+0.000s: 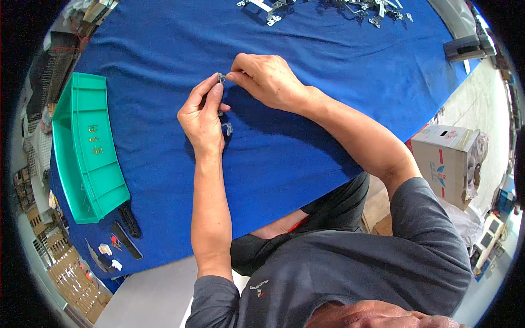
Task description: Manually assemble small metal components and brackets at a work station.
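My left hand point(201, 120) pinches a small silvery metal fitting point(221, 78) between thumb and fingers, above the blue cloth. From the right, my right hand point(270, 82) comes up close to it, thumb and forefinger pressed together at the fitting's edge. Whatever lies between those right fingertips is too small to make out. Just beside my left wrist, another small metal piece point(227, 129) shows against the cloth, and my left hand partly hides the area around it.
A blue cloth point(284, 158) covers the table. On the left stands a green plastic bin point(109, 164), with a black strip point(127, 240) near it. Several metal fittings point(377, 11) are heaped at the far edge. A cardboard box point(437, 158) stands beyond the table's right edge.
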`<state>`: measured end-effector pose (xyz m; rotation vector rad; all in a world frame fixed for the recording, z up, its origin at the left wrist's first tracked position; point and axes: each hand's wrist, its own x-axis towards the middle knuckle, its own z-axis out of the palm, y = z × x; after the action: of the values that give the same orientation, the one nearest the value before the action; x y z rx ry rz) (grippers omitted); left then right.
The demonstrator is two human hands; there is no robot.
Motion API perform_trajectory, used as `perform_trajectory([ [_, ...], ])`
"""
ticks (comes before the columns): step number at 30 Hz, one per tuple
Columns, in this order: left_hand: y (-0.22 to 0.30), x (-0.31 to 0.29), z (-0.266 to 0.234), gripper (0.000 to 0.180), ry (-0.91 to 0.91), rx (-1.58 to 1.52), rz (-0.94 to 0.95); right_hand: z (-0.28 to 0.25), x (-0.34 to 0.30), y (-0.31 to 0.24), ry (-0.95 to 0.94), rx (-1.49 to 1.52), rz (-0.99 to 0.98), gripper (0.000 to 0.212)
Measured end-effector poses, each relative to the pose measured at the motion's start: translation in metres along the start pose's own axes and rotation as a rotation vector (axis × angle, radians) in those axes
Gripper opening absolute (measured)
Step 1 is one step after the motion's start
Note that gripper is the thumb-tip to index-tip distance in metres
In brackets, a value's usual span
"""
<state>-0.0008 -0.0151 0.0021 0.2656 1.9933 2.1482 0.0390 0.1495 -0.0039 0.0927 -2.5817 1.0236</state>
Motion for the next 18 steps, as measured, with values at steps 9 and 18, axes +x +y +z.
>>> perform_trajectory([
  [9, -0.0072, -0.0005, -0.0042, 0.027, -0.004, 0.046, 0.065, -0.0021, -0.0006, -0.0015, -0.021, 0.009, -0.003, 0.027],
  [18, -0.0075, -0.0015, -0.0044, 0.027, 0.029, 0.017, 0.088, -0.0015, -0.0013, -0.0041, 0.011, 0.047, -0.001, 0.026],
])
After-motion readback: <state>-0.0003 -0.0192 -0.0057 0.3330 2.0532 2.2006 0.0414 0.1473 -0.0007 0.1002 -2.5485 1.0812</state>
